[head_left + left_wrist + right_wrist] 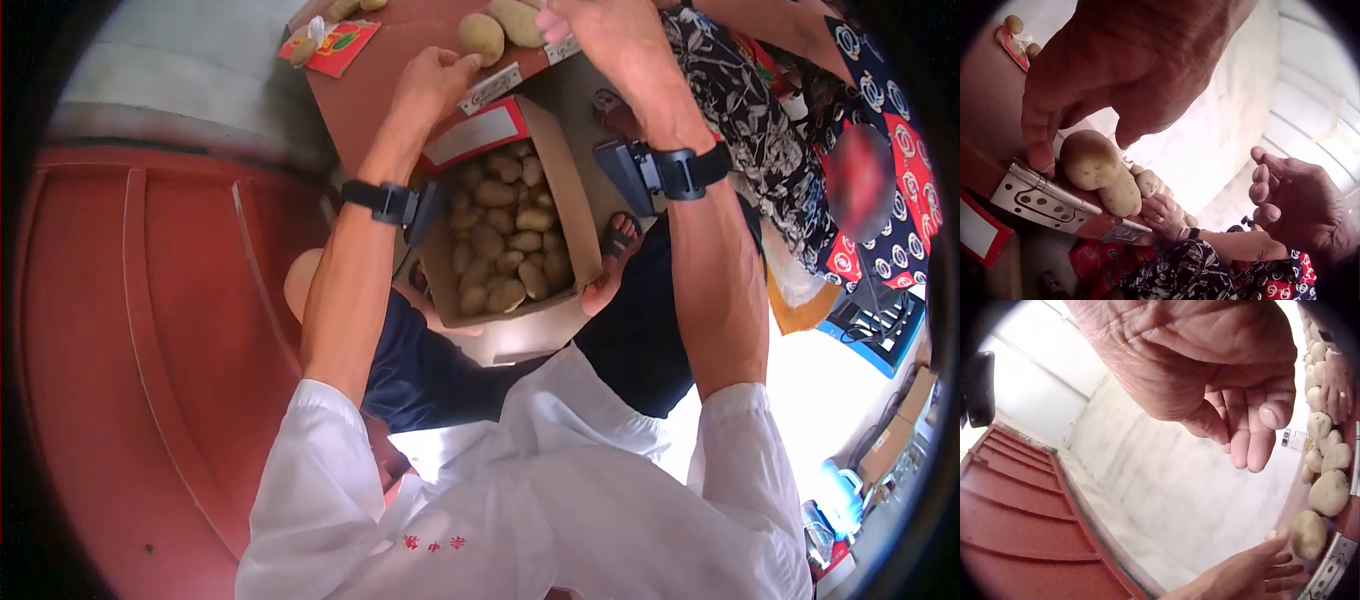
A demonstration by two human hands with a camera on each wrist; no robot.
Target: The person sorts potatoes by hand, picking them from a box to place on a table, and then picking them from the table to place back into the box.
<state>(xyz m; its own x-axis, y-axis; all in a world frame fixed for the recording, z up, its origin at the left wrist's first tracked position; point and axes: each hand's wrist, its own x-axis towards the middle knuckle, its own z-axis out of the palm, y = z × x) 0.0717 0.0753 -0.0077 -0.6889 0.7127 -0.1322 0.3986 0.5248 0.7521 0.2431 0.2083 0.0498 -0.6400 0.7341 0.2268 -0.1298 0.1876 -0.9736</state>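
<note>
Cardboard box (568, 195) taken as landmark; its bulk of loose potatoes (503, 238) is seen lying several deep below the rim. Table (405, 28) is placed beyond the box, with a metal hinge (490, 88) fixed along the near edge. A round potato (481, 40) is set on the table just beyond the box, with a longer potato (515, 22) beside it; a row of potatoes (1319, 425) is continued beyond the box and to its right, where a second person's hand (1163, 215) is rested.

Left hand (432, 82): fingers and thumb held moderately wide about the round potato; whether it is gripped cannot be told. Right hand (620, 40): held raised beyond the box, to its right, fingers loosely bent; nothing is seen held.

Progress, as judged: handling is under way, unfinished. A line of potatoes is already laid out on the table, while a large share is contained in the box. Direction of transfer, if any, cannot be established.
</note>
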